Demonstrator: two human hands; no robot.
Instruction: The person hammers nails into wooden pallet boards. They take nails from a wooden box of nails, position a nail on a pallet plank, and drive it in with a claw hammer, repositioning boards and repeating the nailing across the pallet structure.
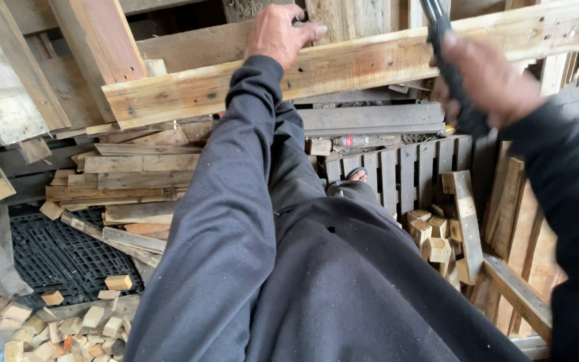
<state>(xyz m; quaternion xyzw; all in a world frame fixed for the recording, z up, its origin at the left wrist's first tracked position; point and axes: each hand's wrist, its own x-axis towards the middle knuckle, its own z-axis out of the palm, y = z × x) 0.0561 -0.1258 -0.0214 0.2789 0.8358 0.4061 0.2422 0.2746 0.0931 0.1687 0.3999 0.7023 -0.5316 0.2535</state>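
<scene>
**Hands on a plank above the scrap-wood pile**

Long pale plank (343, 70) runs across the upper view, resting on stacked timber. Loose boards (135, 181) heaped lower left; black plastic grid pallet (61, 255) beneath. Left hand (279, 33) curled over the plank's top edge, gripping it. Right hand (487, 84) closed round a dark tool handle (447, 60), just above the plank. Small offcut blocks (430, 238) lower right.

One package-like item noted: a plastic bottle (363, 141) lying on its side, far centre-right, on top of the grey slatted pallet (403, 171) and just below a grey plank (373, 119). Body pale and clear, with a reddish label band near its left end. No signs or screens visible.
</scene>
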